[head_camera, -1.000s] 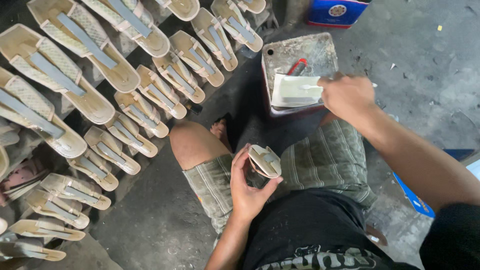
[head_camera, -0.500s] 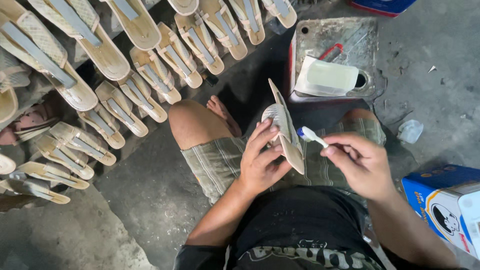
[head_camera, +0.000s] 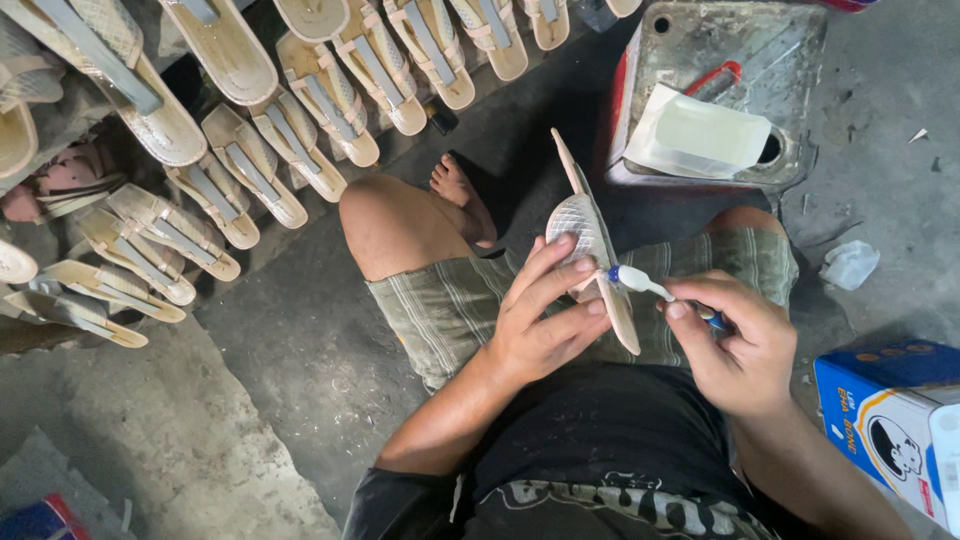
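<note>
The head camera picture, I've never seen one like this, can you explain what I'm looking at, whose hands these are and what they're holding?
The camera sits on a person's head and looks down at their lap, so both hands are theirs; no machine is involved. The left hand holds a pale sandal sole on edge. The right hand holds a small brush, its white tip touching the sole. Ahead of the knees stands a battered metal can with a pale tub on top. Rows of sandals lie on the concrete floor to the left, and a blue box sits at right.

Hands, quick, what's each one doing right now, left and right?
Left hand: closed around a beige sandal sole, held on edge over the lap.
Right hand: closed on a small white-tipped brush, tip touching the sole.
</note>
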